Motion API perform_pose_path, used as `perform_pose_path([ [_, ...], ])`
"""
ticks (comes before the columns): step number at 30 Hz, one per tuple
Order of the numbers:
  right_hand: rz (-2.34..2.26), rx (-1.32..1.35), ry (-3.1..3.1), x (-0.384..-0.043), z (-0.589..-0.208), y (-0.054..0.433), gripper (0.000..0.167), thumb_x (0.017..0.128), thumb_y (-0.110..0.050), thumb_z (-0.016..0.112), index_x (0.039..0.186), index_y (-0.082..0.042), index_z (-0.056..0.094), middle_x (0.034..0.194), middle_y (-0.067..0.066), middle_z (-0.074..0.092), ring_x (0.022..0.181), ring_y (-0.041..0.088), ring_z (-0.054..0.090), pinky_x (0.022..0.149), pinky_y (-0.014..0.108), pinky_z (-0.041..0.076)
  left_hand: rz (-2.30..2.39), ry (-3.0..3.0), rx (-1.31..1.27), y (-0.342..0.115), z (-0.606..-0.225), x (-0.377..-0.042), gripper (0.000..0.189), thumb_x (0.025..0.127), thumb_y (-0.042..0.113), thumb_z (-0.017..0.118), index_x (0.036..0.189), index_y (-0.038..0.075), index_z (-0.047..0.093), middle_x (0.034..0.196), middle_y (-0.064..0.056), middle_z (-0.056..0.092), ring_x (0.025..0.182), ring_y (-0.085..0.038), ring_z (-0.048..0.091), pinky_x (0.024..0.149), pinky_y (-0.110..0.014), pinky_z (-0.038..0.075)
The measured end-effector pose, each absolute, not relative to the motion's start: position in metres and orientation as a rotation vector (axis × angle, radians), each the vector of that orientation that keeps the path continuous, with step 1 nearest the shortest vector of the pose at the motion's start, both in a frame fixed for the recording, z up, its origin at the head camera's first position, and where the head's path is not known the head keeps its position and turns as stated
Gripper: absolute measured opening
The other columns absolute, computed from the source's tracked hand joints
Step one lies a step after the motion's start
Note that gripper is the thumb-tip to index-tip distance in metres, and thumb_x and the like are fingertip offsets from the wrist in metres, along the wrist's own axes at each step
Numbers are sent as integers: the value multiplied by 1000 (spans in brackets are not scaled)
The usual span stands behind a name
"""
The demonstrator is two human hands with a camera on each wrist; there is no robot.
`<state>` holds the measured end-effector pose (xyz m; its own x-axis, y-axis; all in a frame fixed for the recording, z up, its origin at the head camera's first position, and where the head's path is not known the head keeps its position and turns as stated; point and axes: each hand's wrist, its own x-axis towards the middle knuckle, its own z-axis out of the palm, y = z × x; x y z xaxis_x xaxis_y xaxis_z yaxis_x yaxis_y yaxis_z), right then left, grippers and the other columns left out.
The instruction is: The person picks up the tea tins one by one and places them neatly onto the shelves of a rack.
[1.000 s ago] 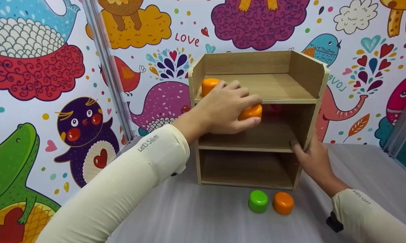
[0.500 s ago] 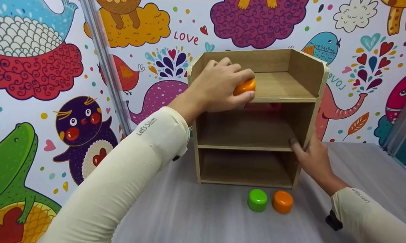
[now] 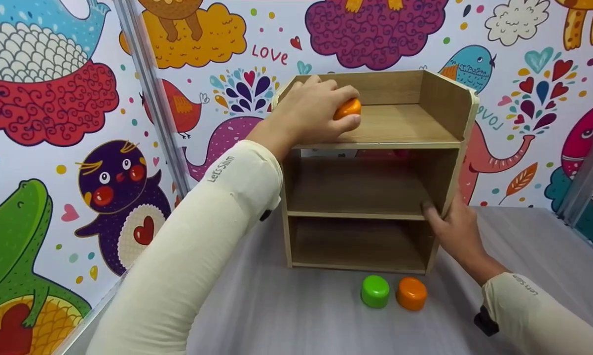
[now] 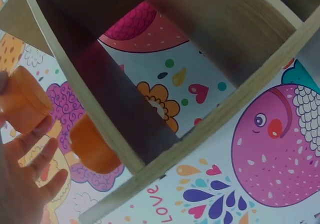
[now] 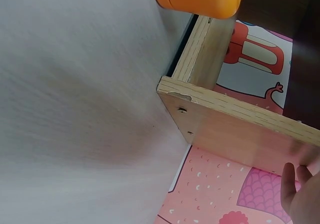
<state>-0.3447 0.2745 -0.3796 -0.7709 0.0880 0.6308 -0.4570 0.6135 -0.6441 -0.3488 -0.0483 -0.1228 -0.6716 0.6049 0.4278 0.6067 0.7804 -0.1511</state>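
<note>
A small wooden shelf unit (image 3: 400,123) with two compartments under a walled top stands on the table. My left hand (image 3: 316,108) is over the left part of the top, holding an orange plastic cylinder (image 3: 349,108) between thumb and fingers. In the left wrist view, the held orange cylinder (image 4: 25,102) is beside a second orange cylinder (image 4: 92,146) on the shelf top; the head view hides this second one behind the hand. My right hand (image 3: 457,229) grips the unit's right side panel, thumb at the inner face and fingers along the outside (image 5: 287,189).
On the grey table (image 3: 286,315), a green cylinder (image 3: 375,291) and another orange cylinder (image 3: 411,294) stand side by side before the unit's right front. Printed panels (image 3: 188,113) with cartoon animals rise behind and at the sides.
My left hand has lifted the orange cylinder from in front of the middle compartment up and left to over the top shelf. The right hand keeps its grip on the side panel.
</note>
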Motion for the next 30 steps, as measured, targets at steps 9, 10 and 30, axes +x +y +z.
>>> perform_pose_path([
  [9, 1154, 298, -2209, -343, -379, 274, 69, 108, -28, 67, 165, -3, 35, 148, 30, 61, 126, 55, 66, 102, 74, 49, -33, -2587, -820, -48, -124, -357, 55, 110, 54, 52, 158, 29, 58, 140, -4, 67, 125, -28, 53, 103, -44, 44],
  [10, 1151, 300, -2207, -344, -380, 274, 69, 108, -28, 67, 164, -3, 35, 148, 30, 62, 126, 55, 66, 102, 74, 49, -34, -2596, -812, -47, -124, -358, 55, 110, 54, 53, 159, 29, 58, 140, -4, 67, 125, -28, 53, 103, -44, 44],
  [30, 1122, 305, -2207, -343, -379, 275, 69, 109, -26, 67, 164, -1, 34, 145, 33, 61, 124, 57, 66, 103, 75, 47, -20, -2645, -770, -45, -142, -372, 56, 110, 56, 53, 161, 32, 57, 142, -5, 66, 129, -31, 52, 107, -58, 38],
])
